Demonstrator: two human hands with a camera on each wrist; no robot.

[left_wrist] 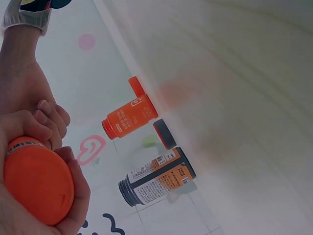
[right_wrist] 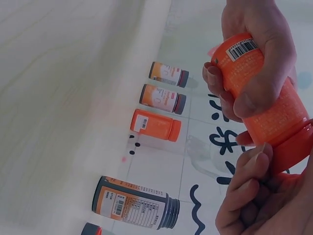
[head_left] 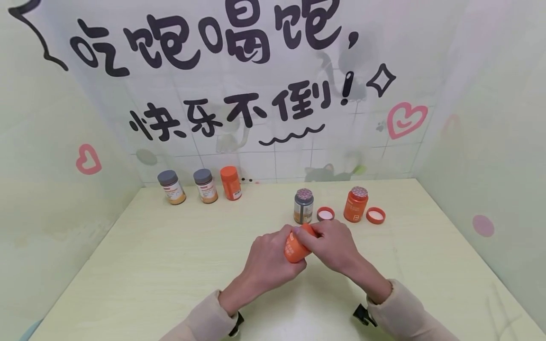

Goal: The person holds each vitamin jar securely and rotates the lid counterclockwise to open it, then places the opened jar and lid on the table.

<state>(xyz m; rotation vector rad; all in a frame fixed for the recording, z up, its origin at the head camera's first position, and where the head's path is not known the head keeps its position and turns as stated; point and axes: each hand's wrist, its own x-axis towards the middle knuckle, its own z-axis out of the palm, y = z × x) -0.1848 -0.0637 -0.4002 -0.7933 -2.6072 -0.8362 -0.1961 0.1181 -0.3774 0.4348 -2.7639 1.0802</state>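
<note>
Held at a tilt above the table, an orange bottle (head_left: 295, 248) is between both hands. My left hand (head_left: 268, 261) grips its body, with the fingers wrapped round it. At the other end, the fingers of my right hand (head_left: 339, 247) grip the red cap (right_wrist: 289, 151), which sits on the bottle in the right wrist view. The bottle's base (left_wrist: 41, 183) faces the left wrist camera. Just beyond the hands stand a grey bottle (head_left: 304, 209) and another orange bottle (head_left: 355, 207), both uncapped with patterned seals on their mouths.
Two loose caps (head_left: 325, 213) (head_left: 376, 216) lie inside up beside the uncapped bottles. At the back left stand two grey-capped bottles (head_left: 170, 188) (head_left: 206, 186) and a capped orange bottle (head_left: 231, 183). Printed cloth walls (head_left: 273, 163) enclose the pale table (head_left: 170, 265).
</note>
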